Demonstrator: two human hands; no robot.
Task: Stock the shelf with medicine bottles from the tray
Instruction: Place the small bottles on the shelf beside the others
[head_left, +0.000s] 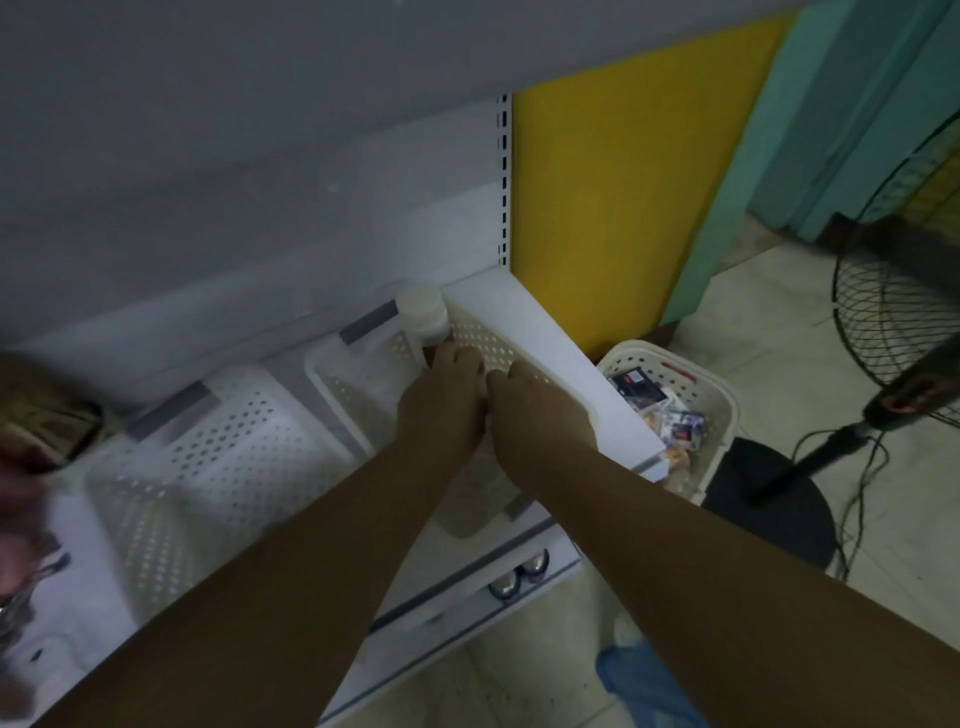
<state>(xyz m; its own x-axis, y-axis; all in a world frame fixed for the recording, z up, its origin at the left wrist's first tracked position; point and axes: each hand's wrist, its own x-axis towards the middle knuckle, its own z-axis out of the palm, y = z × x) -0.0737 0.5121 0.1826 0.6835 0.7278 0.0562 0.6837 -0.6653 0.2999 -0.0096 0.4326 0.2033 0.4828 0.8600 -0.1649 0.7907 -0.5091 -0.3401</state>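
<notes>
Head view was dim and blurred; both hands' fingers curled out of sight, so neither grip could be judged. The left hand (441, 400) met the lower end of the bottle (422, 316), and the right hand (530, 410) lay beside it over the tray (488, 338). White and capped, the bottle stood in the tray's far corner, centre frame, cap toward the upper left.

Nothing can be read. Printing on the packets (636, 387) in the floor basket (723, 415) is blurred beyond reading, and the white medicine bottle (423, 312) shows no legible label.
</notes>
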